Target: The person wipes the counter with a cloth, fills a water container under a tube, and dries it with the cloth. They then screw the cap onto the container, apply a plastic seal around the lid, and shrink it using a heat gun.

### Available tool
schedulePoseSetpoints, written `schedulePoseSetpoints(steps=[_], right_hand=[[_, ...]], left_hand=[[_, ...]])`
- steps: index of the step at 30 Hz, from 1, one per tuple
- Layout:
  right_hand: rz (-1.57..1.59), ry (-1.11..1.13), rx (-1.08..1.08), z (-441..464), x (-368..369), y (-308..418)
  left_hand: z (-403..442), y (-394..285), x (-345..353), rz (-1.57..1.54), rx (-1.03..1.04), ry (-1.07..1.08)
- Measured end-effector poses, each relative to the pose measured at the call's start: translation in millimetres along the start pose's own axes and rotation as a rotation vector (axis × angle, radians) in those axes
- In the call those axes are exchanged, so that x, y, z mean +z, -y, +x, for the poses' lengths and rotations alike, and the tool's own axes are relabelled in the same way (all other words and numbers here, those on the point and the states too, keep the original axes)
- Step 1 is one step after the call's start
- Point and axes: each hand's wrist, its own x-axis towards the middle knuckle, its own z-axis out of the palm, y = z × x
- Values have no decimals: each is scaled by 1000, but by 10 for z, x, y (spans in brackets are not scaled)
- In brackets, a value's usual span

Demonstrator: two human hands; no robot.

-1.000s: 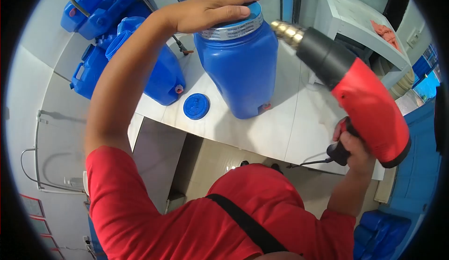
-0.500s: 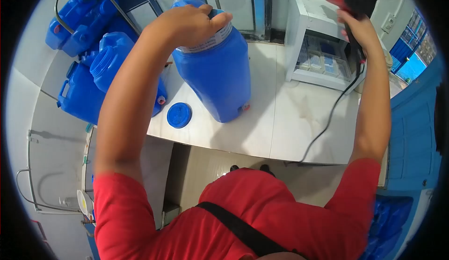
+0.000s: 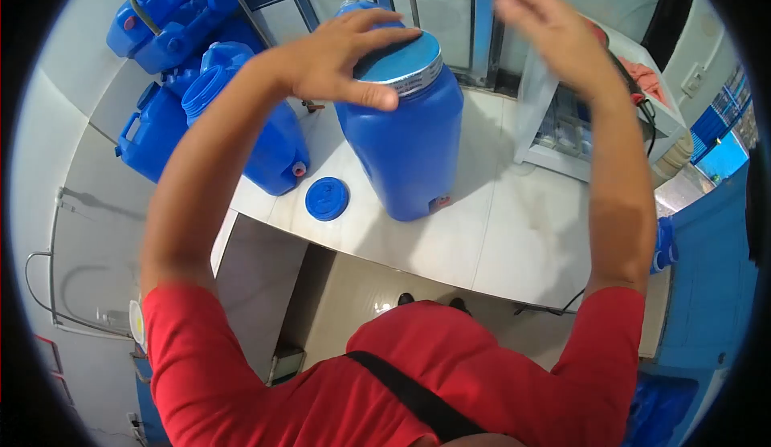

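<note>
My left hand point(image 3: 341, 61) is spread over the near-left part of a tall blue jug's cap, thumb and fingers apart. Whether it presses on the cap or hovers just above is hard to tell. The blue cap point(image 3: 414, 55) has a printed clear band around its side. Upright on the counter stands the blue jug point(image 3: 418, 142), with a small spigot fitting low on its front. My right hand point(image 3: 554, 33), slightly blurred and empty, is raised right of the jug with fingers stretched out. A red and black blow dryer point(image 3: 631, 81) lies on the white cabinet, partly hidden behind my right wrist.
A loose blue lid point(image 3: 327, 199) lies on the white tiled counter point(image 3: 514, 222). Several blue jugs point(image 3: 148, 138) are stacked at the left. The white cabinet point(image 3: 554, 162) stands at the right, with a pinkish cloth point(image 3: 642, 77) on top. A metal rail rises behind.
My right hand has let go of the blow dryer, now on the cabinet, and moved left. My left hand has shifted its fingers on the cap, uncovering more of it.
</note>
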Motion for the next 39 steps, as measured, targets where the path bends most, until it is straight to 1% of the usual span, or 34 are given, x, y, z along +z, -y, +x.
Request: schedulePoseSetpoints(steps=[2,3,4,5,6,7,8,10,11,12,14,15,16,18,19,20,22,23,24,25,26,27,28,29,30,31,32,33,34,35,36,37,38,39], right_hand=[[45,29,-137,17,669,-77],[61,-23,-97,28,1012,-20],[74,-76,-57,51,1229,10],[81,-70,-48,134,1244,-60],[381,58,-50,278,1239,-146],[683,191,-44,375,1261,-219],[696,199,-29,427,1297,-275],[792,342,48,543,1262,-323],[778,328,65,539,1256,-349],[774,330,63,463,1283,-322],[582,11,-12,132,1349,-176],[375,-157,-22,-101,1394,-73],[374,-166,-29,-159,1345,-59],[332,-153,-106,-223,1166,-118],[378,-102,-24,0,1092,-261],[382,-104,-10,181,1148,-351],[547,55,3,506,1283,-351],[545,45,4,510,1289,-336],[669,109,65,447,1282,-247],[798,171,131,347,1303,-181],[800,168,137,230,1348,-145],[757,13,49,90,1408,-124],[711,-138,-34,-44,1476,-142],[691,-203,-68,-168,1595,-277],[763,-252,42,-341,1763,-455],[835,-307,156,-565,1976,-650],[893,-280,293,-844,2247,-893],[948,-254,430,-1105,2436,-1076],[950,-272,443,-1311,2520,-1108],[1066,-313,612,-1478,2608,-1074],[1185,-357,779,-1599,2668,-1034],[1193,-379,788,-1664,2682,-1038],[1253,-363,744,-1696,2686,-1050],[1306,-354,689,-1730,2657,-1037]], left_hand=[[-14,-33,139,-355,244,-210],[-30,-99,183,-347,173,-269],[-41,-245,197,-353,169,-256],[-44,-461,186,-268,-72,-297],[-34,-662,154,-179,-314,-331],[-2,-856,77,-99,-449,-300],[29,-932,36,-106,-456,-279],[89,-987,-88,-33,-508,-119],[86,-973,-152,-73,-512,-65],[54,-859,-72,-75,-514,-69],[-78,-376,238,-272,-64,-458],[-182,-112,275,-230,22,-481],[-297,25,334,-222,29,-485],[-411,168,418,-158,-50,-673],[-405,53,395,-409,-56,-652],[-342,-93,432,-417,-53,-640],[-118,-282,438,-799,18,-572],[-69,-279,431,-623,-58,-548],[-48,-243,451,-625,-54,-547],[-50,-178,491,-635,32,-597],[-44,-104,521,-644,117,-650],[-22,-20,538,-649,118,-644],[2,76,568,-861,170,-621],[37,191,592,-1071,222,-593],[93,398,602,-1077,228,-582],[164,656,613,-639,183,-629],[281,800,631,-201,142,-659],[431,788,623,-5,182,-650],[579,756,619,189,219,-637],[757,893,732,-78,230,-496],[789,864,748,-84,254,-485],[808,802,752,-112,145,-475],[792,738,745,-137,35,-459],[754,698,723,-105,1,-454]])
